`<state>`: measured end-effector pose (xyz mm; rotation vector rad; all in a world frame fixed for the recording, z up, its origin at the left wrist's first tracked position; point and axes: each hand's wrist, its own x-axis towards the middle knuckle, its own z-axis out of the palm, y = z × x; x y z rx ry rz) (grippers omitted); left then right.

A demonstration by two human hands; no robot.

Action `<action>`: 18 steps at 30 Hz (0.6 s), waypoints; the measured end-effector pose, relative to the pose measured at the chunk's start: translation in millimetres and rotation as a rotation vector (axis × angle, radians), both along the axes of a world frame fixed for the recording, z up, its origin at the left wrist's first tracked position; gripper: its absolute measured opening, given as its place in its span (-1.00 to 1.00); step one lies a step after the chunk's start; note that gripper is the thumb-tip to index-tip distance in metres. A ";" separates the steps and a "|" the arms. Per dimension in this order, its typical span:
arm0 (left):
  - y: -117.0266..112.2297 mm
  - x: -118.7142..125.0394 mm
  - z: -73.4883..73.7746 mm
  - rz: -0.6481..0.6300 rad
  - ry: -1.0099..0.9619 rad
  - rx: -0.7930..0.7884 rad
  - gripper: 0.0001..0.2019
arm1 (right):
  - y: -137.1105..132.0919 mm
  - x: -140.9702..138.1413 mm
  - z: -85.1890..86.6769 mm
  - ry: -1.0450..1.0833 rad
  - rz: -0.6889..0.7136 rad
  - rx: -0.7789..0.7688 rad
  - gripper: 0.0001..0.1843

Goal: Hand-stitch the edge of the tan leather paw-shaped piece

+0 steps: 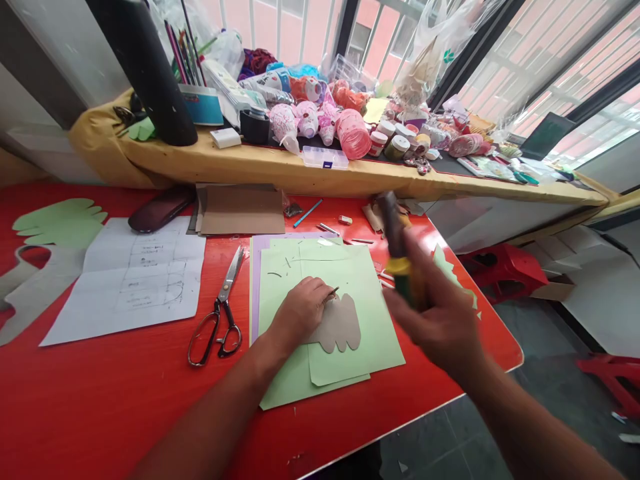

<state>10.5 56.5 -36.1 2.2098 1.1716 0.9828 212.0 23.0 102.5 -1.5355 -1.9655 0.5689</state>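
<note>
My left hand [303,308] presses on a grey cardboard cutout [345,323] with a scalloped edge. Its fingers pinch a small, thin, dark piece [334,292], too small to name, at the cutout's upper edge. Under the cutout lie light green paper sheets [287,380], with a purple sheet below at the left. My right hand [445,320] is raised to the right of the sheets, wrapped round a dark-ended tool with a yellow and green handle [395,233]. Motion blurs it, so its exact kind is unclear. Scissors [227,293] lie beside the sheets, blades slightly apart.
On the red table [125,407] lie a drawn plan [145,273], a dark case [163,208], brown boards [243,210], a blue pencil [307,213] and an eraser [345,219]. Green cutouts [63,223] sit far left. Jars and crafts crowd the windowsill [250,163].
</note>
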 end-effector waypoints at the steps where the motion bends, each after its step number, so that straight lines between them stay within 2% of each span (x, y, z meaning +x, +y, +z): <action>1: 0.1 -0.2 0.4 0.007 0.007 0.003 -0.76 | -2.6 1.0 -14.1 -0.042 0.062 -0.081 -0.24; 3: 0.3 -0.6 0.9 0.019 0.019 0.008 -0.76 | -7.4 6.7 -40.2 -0.098 0.097 -0.190 -0.26; 5: 0.4 -0.7 1.0 0.002 0.020 0.018 -0.76 | -10.2 15.6 -53.5 -0.059 0.024 -0.199 -0.27; 8: 0.0 -0.5 -0.1 -0.001 0.014 0.034 -0.76 | -11.4 27.7 -49.2 0.050 -0.044 -0.212 -0.28; 10: -0.9 -0.3 -1.3 0.014 0.016 0.048 -0.76 | -11.6 32.5 -44.8 0.047 -0.077 -0.234 -0.28; 12: -1.8 -0.1 -2.0 0.008 0.028 0.075 -0.75 | -11.3 36.1 -49.3 -0.031 -0.111 -0.242 -0.27; 15: -2.6 -0.7 -0.9 -0.014 0.031 0.101 -0.74 | -9.0 42.5 -70.2 -0.245 -0.115 -0.221 -0.29; 18: -2.5 -2.8 2.8 0.009 -0.014 0.023 -0.78 | -3.9 49.3 -88.1 -0.436 -0.077 -0.177 -0.31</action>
